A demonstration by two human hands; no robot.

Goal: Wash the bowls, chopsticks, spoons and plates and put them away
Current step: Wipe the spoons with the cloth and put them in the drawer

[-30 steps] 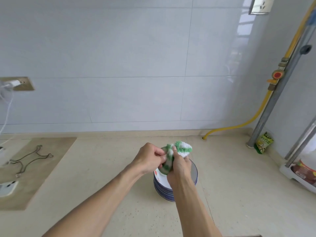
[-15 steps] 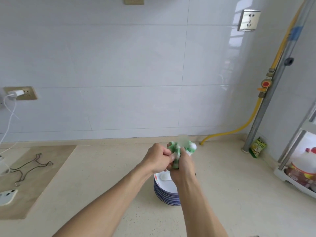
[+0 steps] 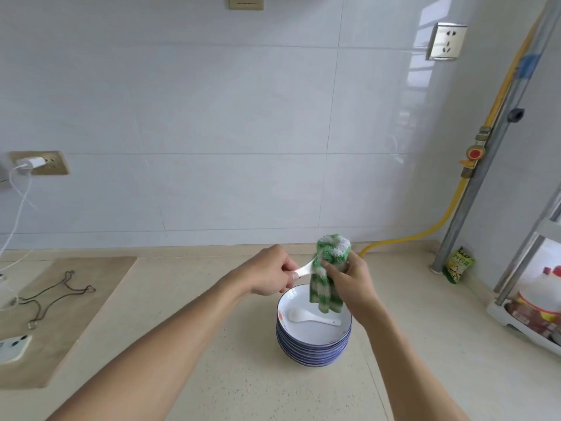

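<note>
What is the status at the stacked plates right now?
Left hand pinches white ceramic spoon. Right hand grips green-and-white cloth round it. Nothing blocking.

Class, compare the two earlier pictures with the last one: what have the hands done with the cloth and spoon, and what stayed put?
The left hand has drawn a white spoon leftward out of the green-and-white cloth, which the right hand still grips. The hands, bunched together before, are now apart. The stack of plates stayed put; a second spoon lies in the top one.
</note>
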